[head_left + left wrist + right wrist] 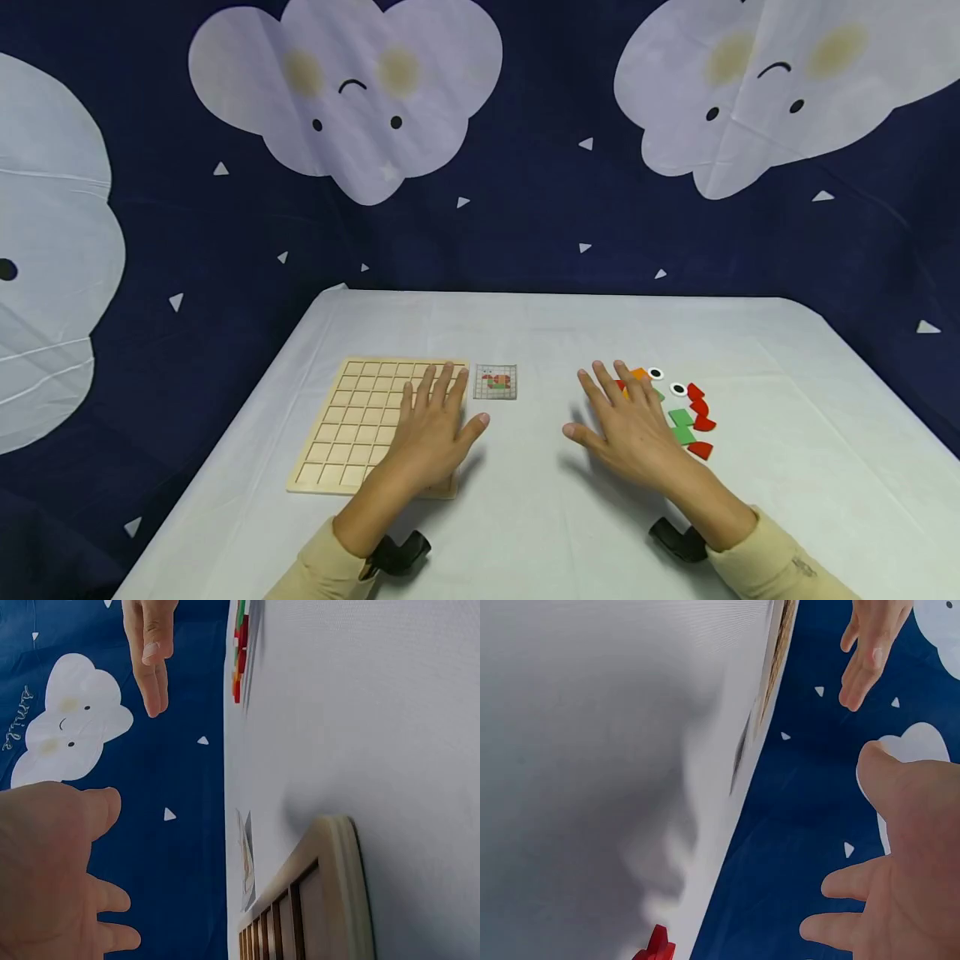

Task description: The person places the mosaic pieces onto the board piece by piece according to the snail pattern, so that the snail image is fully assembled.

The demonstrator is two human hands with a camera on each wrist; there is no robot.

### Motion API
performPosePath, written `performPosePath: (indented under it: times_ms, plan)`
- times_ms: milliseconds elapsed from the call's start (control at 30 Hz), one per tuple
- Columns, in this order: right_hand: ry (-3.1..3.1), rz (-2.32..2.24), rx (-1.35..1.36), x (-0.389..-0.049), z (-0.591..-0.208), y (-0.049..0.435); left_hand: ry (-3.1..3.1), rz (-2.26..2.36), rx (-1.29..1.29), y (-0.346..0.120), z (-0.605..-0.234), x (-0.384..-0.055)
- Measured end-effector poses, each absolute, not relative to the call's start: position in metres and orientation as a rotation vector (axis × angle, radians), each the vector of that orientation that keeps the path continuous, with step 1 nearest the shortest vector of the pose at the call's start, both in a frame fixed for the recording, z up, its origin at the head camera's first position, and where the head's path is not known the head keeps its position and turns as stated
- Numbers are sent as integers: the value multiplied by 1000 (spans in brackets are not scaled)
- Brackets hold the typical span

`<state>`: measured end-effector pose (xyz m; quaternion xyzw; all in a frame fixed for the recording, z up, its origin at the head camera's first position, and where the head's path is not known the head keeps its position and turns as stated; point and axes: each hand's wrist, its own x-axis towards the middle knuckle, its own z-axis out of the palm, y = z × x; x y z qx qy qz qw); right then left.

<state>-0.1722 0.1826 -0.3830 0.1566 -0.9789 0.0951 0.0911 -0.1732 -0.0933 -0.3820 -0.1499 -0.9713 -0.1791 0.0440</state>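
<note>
Over the right part of a wooden grid board [352,429] hovers my left hand [431,433], fingers straight and spread, holding nothing. My right hand [630,429], spread the same way, is above the table beside a group of flat pieces and hides some of them. Showing around it are red pieces [700,407], green squares [682,417], an orange piece [639,374] and two round eye pieces [678,389]. Between the hands, farther back, lies a small picture card [495,382] with a coloured figure on a grid. Both wrist views show the hands raised off the table.
A white cloth covers the table [525,517]. Behind it hangs a dark blue curtain [525,242] with clouds and small white triangles. A black strap device [401,554] sits at the left wrist and another [677,540] at the right.
</note>
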Motion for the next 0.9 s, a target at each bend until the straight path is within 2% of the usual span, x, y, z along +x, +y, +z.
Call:
performPosePath:
  times_ms: [900]
  plan:
    - [-2897,469,583,-198,-386,161,-2846,-795,-457,-149,-376,-176]
